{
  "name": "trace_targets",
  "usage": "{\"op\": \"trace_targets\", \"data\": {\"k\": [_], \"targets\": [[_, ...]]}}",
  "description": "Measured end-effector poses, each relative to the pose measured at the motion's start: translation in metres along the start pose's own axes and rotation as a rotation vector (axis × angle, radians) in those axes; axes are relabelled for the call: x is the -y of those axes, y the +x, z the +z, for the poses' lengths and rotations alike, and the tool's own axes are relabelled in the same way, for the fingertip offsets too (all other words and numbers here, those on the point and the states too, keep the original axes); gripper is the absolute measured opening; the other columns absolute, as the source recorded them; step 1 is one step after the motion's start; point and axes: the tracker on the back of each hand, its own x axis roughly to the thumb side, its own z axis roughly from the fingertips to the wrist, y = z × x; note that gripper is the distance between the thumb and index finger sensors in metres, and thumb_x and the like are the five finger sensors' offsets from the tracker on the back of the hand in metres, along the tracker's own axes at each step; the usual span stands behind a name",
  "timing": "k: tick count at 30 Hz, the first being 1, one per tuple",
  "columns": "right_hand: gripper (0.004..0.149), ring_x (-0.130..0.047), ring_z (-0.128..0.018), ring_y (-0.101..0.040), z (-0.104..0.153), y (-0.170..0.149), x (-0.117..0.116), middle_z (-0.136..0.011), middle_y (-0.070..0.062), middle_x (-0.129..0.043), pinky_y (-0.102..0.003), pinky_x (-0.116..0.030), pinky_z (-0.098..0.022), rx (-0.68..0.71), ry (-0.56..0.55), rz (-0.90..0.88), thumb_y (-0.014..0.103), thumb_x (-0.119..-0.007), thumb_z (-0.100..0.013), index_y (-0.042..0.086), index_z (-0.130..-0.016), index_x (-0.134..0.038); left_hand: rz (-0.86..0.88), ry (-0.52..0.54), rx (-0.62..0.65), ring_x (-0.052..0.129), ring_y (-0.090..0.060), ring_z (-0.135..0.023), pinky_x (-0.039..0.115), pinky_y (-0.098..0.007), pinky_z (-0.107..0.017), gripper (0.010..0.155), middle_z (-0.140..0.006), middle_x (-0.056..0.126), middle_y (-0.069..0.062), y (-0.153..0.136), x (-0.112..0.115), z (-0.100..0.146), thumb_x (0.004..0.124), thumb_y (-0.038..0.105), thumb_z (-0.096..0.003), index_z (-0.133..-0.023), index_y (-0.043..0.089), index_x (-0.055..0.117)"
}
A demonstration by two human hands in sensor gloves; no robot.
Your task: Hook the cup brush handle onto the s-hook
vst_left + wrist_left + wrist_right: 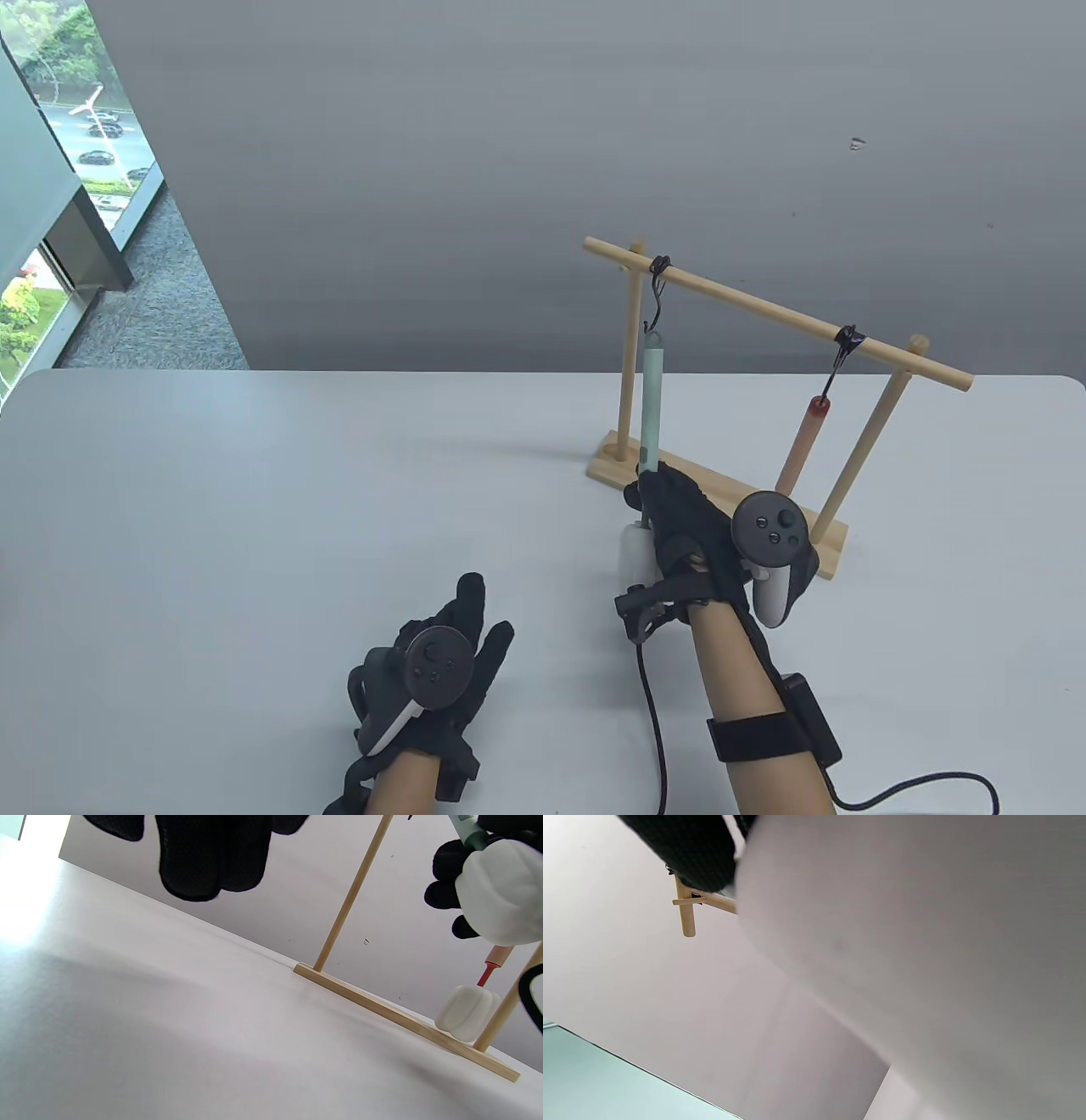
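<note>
A cup brush with a pale green handle (652, 399) and a white sponge head (636, 552) stands upright under the left S-hook (657, 293) of a wooden rack (764, 310). The handle's top end sits at the hook's lower curl. My right hand (649, 497) grips the lower handle just above the sponge head. In the left wrist view the sponge head (500, 891) hangs above the table. It fills the right wrist view (925, 942) as a blur. My left hand (475, 620) rests flat on the table, empty, fingers (212, 857) stretched out.
A second brush with an orange handle (802, 450) hangs from the right S-hook (840, 356); its white head (466, 1018) sits just above the rack base (403, 1018). The white table (254, 509) ends behind the rack. A cable (657, 747) trails from my right wrist.
</note>
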Motion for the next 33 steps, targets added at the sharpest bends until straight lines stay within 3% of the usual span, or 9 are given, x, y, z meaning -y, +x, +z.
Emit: {"op": "trace_targets", "data": {"k": [9,20,33], "targets": [[0.053,-0.09,-0.071,-0.043,-0.017,-0.005,-0.005,-0.072,-0.018,-0.092,-0.066,-0.056,-0.056,-0.017,0.006,0.007,0.04,-0.069,-0.054,0.001,-0.089,-0.076,-0.006,0.002,-0.073,0.094,-0.032,-0.083,0.063,-0.061,-0.068,0.073,-0.1,0.083,-0.01,-0.018,-0.004,0.001,0.048,0.063,-0.0502,-0.11,0.022,0.046],[0.053,-0.09,-0.071,-0.043,-0.02,-0.021,-0.007,-0.072,-0.018,-0.092,-0.066,-0.056,-0.055,-0.068,0.007,0.001,0.04,-0.069,-0.054,0.0,-0.089,-0.076,-0.031,-0.009,-0.076,0.094,-0.032,-0.083,0.063,-0.061,-0.068,0.073,-0.099,0.084,-0.01,-0.017,-0.004,0.002,0.048,0.063,-0.0502,-0.11,0.022,0.047],[0.054,-0.073,-0.083,-0.054,-0.003,-0.038,0.018,-0.086,-0.027,-0.079,-0.069,-0.05,-0.056,-0.042,-0.123,0.083,0.037,-0.068,-0.053,0.001,-0.093,-0.072,-0.03,-0.041,-0.066,0.094,-0.032,-0.083,0.063,-0.061,-0.068,0.072,-0.099,0.084,-0.01,-0.014,-0.003,0.002,0.048,0.063,-0.0504,-0.11,0.022,0.048]]}}
